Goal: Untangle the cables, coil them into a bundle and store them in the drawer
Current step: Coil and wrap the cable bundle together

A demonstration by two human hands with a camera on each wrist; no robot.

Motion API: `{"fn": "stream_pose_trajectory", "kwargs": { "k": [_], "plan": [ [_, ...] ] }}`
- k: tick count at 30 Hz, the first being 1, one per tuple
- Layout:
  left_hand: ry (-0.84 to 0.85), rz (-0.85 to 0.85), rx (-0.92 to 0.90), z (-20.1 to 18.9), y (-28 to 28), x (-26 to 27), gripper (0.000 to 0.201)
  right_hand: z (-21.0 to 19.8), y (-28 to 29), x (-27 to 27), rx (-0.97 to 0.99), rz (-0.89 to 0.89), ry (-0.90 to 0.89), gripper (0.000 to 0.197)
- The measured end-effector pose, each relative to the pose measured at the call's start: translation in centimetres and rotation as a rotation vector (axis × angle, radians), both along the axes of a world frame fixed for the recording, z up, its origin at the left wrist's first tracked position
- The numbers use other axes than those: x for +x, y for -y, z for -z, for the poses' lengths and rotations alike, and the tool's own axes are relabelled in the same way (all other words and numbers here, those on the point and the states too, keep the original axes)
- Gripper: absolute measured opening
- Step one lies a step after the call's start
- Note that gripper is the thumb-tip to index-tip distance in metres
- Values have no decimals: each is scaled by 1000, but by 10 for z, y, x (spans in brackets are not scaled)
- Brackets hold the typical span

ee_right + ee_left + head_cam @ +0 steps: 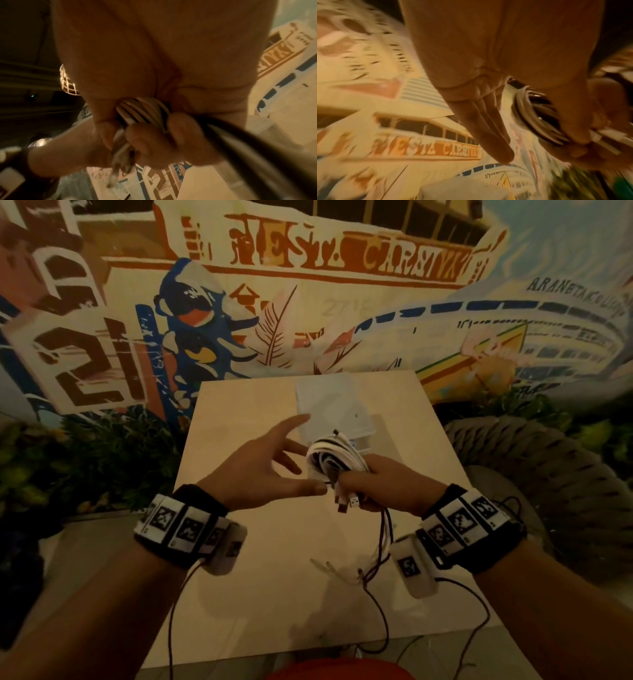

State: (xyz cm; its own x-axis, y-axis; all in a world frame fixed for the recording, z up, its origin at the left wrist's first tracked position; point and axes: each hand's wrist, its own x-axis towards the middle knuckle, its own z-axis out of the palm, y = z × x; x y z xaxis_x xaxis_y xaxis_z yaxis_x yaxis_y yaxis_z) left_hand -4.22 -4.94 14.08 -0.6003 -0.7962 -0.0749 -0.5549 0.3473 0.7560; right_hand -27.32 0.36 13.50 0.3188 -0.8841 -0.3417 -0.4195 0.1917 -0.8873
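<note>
A coiled bundle of white and dark cables (330,458) is held above the table. My right hand (373,484) grips it, fingers curled round the loops (145,115), with plug ends (349,503) hanging below the fist. My left hand (274,463) is beside the bundle on its left, fingers spread and straight (489,129), thumb tip near the coil's lower edge. The bundle (537,119) shows at the right of the left wrist view. A small white drawer unit (330,405) stands on the table just behind the hands.
A light wooden table (260,594) lies under the hands; thin dark wristband wires (380,546) trail across it. A painted mural wall (308,285) rises behind. Green plants (102,457) are on the left, a woven grey seat (534,467) on the right.
</note>
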Motion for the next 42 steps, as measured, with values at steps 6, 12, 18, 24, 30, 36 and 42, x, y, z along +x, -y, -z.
{"fn": "stream_pose_trajectory", "kwargs": {
  "k": [6,12,18,24,30,36,42],
  "plan": [
    [-453,177,330,11,-19,-31,55,-6,-10,20,-83,-12,150,12],
    [-696,126,288,-11,-25,-45,6,-17,-12,25,-134,-98,258,13],
    [-799,-39,181,-22,-7,-31,11,6,-20,7,-117,-192,58,20],
    [-463,-39,-12,-16,3,-11,9,22,-26,-4,44,-11,92,38],
    [-150,35,-301,-7,-4,-15,13,15,-20,-4,138,57,135,42],
    [303,220,-597,-6,1,-25,44,3,-12,-2,252,119,261,69],
    [534,253,-611,-11,1,-37,28,-5,-5,3,197,73,115,85]
  ]
}}
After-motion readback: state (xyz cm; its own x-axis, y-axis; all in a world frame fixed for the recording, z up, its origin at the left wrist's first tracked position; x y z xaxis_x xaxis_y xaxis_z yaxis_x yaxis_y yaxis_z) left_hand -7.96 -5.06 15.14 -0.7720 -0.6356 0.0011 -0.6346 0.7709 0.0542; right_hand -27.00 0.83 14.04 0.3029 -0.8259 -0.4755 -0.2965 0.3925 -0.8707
